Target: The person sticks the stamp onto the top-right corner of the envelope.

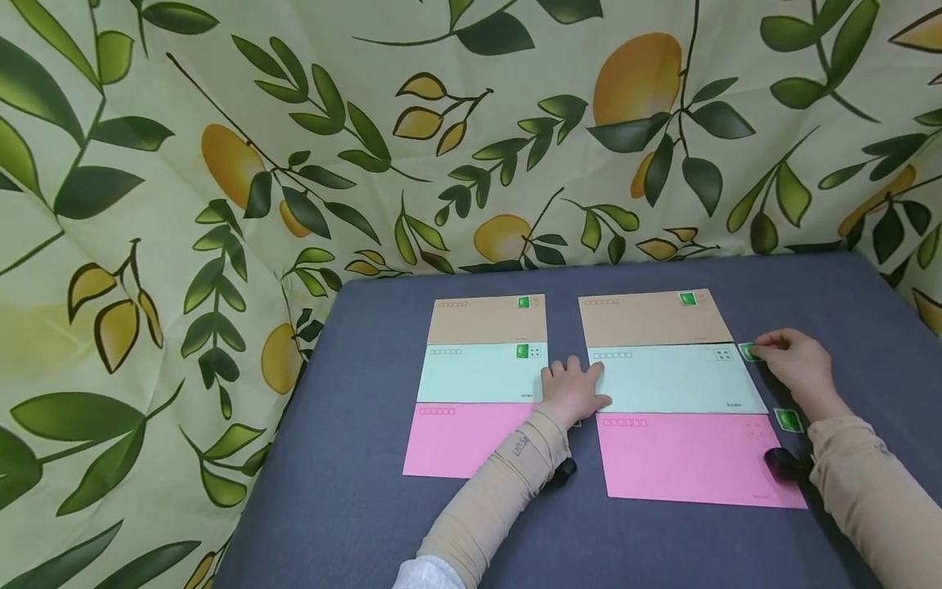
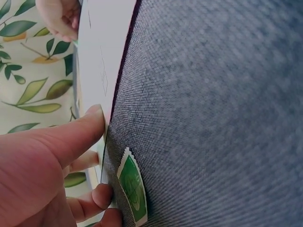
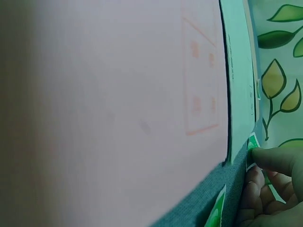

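Observation:
My right hand [image 1: 798, 370] pinches a green postage stamp [image 1: 748, 352] between thumb and fingers, just off the right edge of the light blue envelope [image 1: 670, 380] in the right-hand column. The same stamp [image 3: 251, 150] shows at the thumb tip in the right wrist view. Between the two columns lies my left hand [image 1: 572, 393], fingers spread; its thumb touches the left edge of that blue envelope. Beside its fingers in the left wrist view is a loose green stamp [image 2: 132, 187]. Another loose stamp [image 1: 788, 420] lies below my right hand.
A tan envelope [image 1: 655, 319] and a pink envelope [image 1: 692, 458] border the right blue one. In the left column are tan [image 1: 486, 321], blue [image 1: 471, 376] and pink [image 1: 456, 442] envelopes. Three envelopes bear green stamps. A leaf-patterned cloth [image 1: 412, 188] hangs behind the dark table [image 1: 331, 491].

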Motion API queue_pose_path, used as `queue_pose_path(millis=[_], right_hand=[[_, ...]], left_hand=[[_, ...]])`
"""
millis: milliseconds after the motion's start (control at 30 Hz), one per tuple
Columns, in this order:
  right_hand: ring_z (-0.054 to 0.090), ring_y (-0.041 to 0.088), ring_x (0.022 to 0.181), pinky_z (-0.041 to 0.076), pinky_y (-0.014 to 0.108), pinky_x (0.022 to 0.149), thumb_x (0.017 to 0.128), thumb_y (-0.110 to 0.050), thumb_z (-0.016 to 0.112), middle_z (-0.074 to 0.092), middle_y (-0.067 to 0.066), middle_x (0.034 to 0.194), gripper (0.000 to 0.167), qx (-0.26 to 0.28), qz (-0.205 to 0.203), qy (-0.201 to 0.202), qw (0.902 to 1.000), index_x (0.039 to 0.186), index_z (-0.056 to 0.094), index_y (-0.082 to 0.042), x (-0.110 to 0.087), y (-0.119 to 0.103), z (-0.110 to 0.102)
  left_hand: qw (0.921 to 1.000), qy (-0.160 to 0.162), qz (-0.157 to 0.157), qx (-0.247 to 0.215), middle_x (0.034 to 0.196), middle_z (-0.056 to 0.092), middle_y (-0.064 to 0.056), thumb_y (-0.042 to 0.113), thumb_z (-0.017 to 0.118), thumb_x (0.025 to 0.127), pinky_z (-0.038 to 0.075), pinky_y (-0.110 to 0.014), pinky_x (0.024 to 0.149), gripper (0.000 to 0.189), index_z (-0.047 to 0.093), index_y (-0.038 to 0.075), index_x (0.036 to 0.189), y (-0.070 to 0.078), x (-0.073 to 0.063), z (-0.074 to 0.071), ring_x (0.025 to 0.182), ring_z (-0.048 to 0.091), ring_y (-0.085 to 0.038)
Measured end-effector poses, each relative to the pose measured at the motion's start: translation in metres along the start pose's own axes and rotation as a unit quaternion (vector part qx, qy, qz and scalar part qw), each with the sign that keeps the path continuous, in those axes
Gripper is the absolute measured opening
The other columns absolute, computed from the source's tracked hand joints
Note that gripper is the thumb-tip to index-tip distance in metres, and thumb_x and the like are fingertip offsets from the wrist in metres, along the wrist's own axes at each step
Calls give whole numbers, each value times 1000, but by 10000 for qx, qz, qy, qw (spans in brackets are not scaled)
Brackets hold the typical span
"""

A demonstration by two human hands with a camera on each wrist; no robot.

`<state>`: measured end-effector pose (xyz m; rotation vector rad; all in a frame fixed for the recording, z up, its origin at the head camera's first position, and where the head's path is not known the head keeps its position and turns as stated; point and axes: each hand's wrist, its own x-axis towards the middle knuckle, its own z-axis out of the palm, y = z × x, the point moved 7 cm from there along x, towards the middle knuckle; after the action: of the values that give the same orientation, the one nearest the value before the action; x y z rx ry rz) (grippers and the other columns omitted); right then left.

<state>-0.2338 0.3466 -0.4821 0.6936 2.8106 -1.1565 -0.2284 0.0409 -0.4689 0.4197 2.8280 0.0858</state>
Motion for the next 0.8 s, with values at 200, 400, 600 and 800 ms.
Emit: queue_pose_path(millis=[200, 400, 600, 800], right_hand=[[42, 31, 87, 32, 29, 60, 95, -23, 46, 48, 27, 110, 39, 15, 50, 12, 10000, 119, 49, 8, -3, 0, 0], [43, 26, 81, 35, 26, 54, 94, -25, 48, 50, 24, 106, 39, 1, -89, 45, 10000, 117, 51, 7, -5, -5, -5], [44, 22, 81, 38, 25, 55, 94, -34, 49, 50, 19, 105, 45, 109, -362, 57, 9993, 118, 50, 4, -4, -12, -11], [45, 23, 87, 40, 24, 59, 91, -49, 49, 51, 12, 101, 54, 213, -670, -190, 9973, 119, 49, -2, 12, -3, 3]], left_hand=[[10000, 5, 16, 98, 124, 49, 1, 55, 55, 86, 32, -34, 86, 56, 39, 43, 138, 1, -2, 0, 99, 43, -17], [9999, 19, 41, 126, 122, 49, 1, 55, 55, 86, 32, -35, 87, 56, 39, 42, 138, 1, -2, 1, 98, 43, -17], [9999, 22, 40, 125, 122, 49, 1, 55, 55, 86, 32, -35, 87, 56, 40, 42, 137, 1, 0, 2, 99, 43, -18], [10000, 1, 13, 82, 123, 49, 1, 55, 56, 85, 32, -36, 88, 56, 40, 42, 137, 1, 1, 3, 101, 44, -19]])
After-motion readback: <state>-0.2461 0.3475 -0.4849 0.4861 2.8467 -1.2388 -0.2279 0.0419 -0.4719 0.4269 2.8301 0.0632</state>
